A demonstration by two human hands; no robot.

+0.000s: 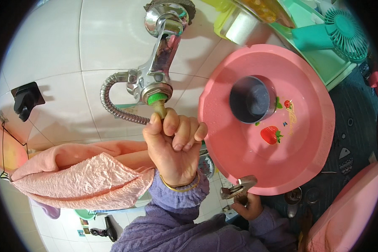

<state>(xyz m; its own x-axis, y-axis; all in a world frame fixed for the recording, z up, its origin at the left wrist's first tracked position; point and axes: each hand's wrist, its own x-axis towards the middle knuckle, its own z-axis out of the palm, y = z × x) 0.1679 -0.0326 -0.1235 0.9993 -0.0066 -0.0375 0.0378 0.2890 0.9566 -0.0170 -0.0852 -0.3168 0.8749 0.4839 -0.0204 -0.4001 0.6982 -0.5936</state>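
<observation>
A chrome mixer tap (159, 63) juts from the tiled wall, with a green ring (157, 98) at its outlet. Below that ring my left hand (174, 147) is closed, palm toward me, around a yellowish tube-like fitting (159, 110); its lower part is hidden by my fingers. To the lower right, my right hand (250, 206) grips a worn metal tool (239, 187) with a broad, jaw-like head. The tool's handle is mostly hidden, so its exact kind cannot be told. A braided metal shower hose (107, 98) curves from the tap's side to behind my left hand.
Right of the tap sits a pink basin (222, 147) holding a dark round container (253, 101). A pink towel (88, 176) hangs left of my wrist. A turquoise handheld fan (344, 35) lies upper right. A black wall bracket (27, 101) is at left, a hair dryer (107, 229) lower down.
</observation>
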